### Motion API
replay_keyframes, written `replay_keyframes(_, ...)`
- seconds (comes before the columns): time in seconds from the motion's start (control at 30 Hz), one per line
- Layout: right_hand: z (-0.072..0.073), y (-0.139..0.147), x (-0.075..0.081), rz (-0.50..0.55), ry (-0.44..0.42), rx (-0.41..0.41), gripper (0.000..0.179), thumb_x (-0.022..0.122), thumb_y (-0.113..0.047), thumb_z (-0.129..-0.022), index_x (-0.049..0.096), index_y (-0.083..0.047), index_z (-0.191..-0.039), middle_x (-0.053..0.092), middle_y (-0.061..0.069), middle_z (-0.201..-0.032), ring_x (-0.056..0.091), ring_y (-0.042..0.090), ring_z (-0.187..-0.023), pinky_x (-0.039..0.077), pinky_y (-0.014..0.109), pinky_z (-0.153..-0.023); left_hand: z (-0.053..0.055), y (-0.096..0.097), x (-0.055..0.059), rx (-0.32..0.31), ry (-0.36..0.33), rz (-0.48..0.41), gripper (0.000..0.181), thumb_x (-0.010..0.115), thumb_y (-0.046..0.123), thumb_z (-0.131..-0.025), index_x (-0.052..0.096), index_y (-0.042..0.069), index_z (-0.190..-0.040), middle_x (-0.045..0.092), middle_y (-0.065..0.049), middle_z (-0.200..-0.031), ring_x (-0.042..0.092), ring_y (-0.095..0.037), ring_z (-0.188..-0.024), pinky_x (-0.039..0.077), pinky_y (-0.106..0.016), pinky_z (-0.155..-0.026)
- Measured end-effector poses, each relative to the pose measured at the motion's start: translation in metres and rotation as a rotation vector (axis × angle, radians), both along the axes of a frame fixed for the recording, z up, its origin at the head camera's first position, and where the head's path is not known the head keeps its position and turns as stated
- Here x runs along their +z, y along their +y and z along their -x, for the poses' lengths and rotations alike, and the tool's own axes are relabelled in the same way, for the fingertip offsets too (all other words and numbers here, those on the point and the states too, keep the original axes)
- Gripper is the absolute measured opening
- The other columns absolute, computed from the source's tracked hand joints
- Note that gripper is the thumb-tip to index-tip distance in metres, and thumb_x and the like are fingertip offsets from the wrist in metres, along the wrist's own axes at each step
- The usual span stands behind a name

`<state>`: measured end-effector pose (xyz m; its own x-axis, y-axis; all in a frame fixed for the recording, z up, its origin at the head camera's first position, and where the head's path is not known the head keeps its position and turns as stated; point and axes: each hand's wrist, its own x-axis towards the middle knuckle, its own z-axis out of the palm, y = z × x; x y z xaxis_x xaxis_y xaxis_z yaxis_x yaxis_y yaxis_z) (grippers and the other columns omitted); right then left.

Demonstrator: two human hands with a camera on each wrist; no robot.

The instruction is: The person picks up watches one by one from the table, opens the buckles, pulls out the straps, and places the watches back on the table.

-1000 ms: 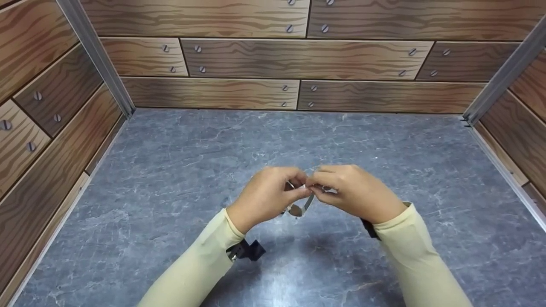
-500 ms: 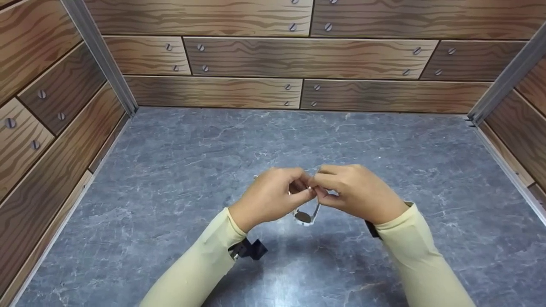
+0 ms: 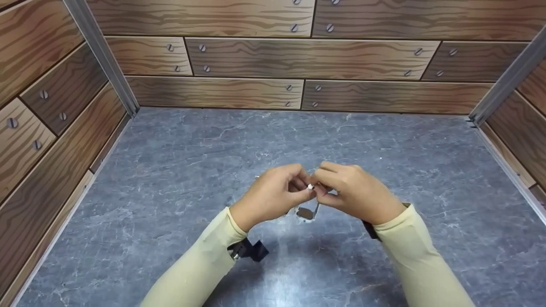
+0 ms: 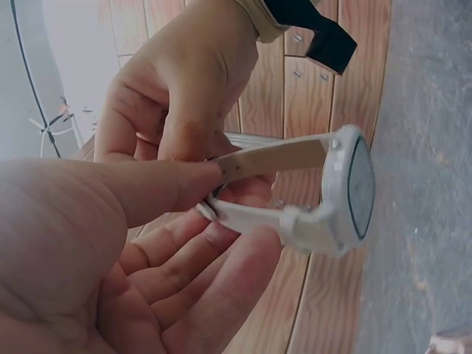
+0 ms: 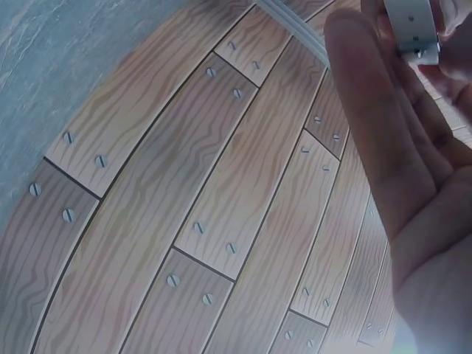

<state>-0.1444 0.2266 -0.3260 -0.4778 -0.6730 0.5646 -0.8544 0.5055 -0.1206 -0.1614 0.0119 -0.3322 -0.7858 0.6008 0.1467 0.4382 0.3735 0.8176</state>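
Both hands hold a white wristwatch (image 4: 346,195) just above the table, its strap bent into a loop and its round case hanging at the far end of it. My left hand (image 3: 273,194) pinches the strap between thumb and fingers beside the buckle (image 4: 210,210). Opposite it, my right hand (image 3: 352,189) pinches the strap ends, fingertips meeting the left ones. In the head view only the lower part of the watch (image 3: 305,213) shows beneath the hands. In the right wrist view a punched piece of strap (image 5: 413,22) appears at the top edge. Fingers hide much of the buckle.
A grey marbled table (image 3: 213,149) lies beneath the hands, with wood-patterned walls (image 3: 298,59) at the back and sides. A small pale thing (image 3: 257,176) peeks out behind the left hand. A black camera mount (image 3: 251,250) is on the left wrist.
The watch has swung slightly rightward and lower beneath the hands. A small white piece now shows more clearly between the fingertips. Both hands stay almost in place.
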Motion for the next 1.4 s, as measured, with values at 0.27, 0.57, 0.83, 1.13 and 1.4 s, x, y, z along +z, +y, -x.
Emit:
replay_keyframes(0.27,0.0,-0.002,0.002,0.033,-0.015,-0.061,0.022,0.064,0.01,-0.08,0.06,-0.01,-0.089,0.055,-0.002,-0.078,0.057,0.005,-0.064,0.051,0.019,-0.058,0.001,0.001,0.0,0.001,-0.032,-0.068,0.01,0.071,0.016,-0.099,0.069,0.019,-0.109,0.075,0.006,-0.091,0.072,-0.012,-0.077,0.054,-0.027,-0.063)
replay_keyframes(0.57,-0.002,0.006,0.005,-0.036,-0.157,-0.033,0.014,0.076,-0.004,-0.093,0.069,-0.009,-0.104,0.069,-0.002,-0.095,0.068,0.007,-0.08,0.058,0.025,-0.07,0.0,0.0,0.001,0.014,0.019,0.016,0.011,0.076,0.022,-0.096,0.071,0.017,-0.104,0.073,0.011,-0.088,0.068,-0.004,-0.073,0.054,-0.026,-0.065)
replay_keyframes(0.83,-0.002,0.01,0.007,-0.01,-0.13,0.04,0.016,0.074,-0.002,-0.094,0.075,-0.01,-0.108,0.069,-0.002,-0.098,0.062,0.007,-0.074,0.055,0.025,-0.065,0.001,-0.002,0.002,-0.01,0.097,0.057,0.013,0.075,0.026,-0.096,0.076,0.016,-0.104,0.076,0.008,-0.091,0.069,-0.002,-0.079,0.056,-0.024,-0.073)
replay_keyframes(1.13,-0.001,0.009,0.005,0.001,-0.11,0.106,0.014,0.072,-0.001,-0.095,0.075,-0.012,-0.103,0.067,-0.003,-0.095,0.061,0.007,-0.072,0.051,0.015,-0.066,-0.001,-0.002,0.003,-0.042,0.107,0.086,0.01,0.076,0.025,-0.097,0.075,0.017,-0.102,0.077,0.008,-0.09,0.068,0.0,-0.076,0.056,-0.024,-0.07)
replay_keyframes(1.4,-0.001,0.008,0.005,-0.008,-0.096,0.108,0.021,0.076,0.004,-0.088,0.074,-0.014,-0.099,0.066,-0.005,-0.092,0.058,0.006,-0.07,0.049,0.016,-0.064,0.0,-0.002,0.001,-0.042,0.128,0.097,0.01,0.077,0.025,-0.095,0.074,0.017,-0.099,0.077,0.009,-0.088,0.067,0.001,-0.075,0.055,-0.024,-0.071)
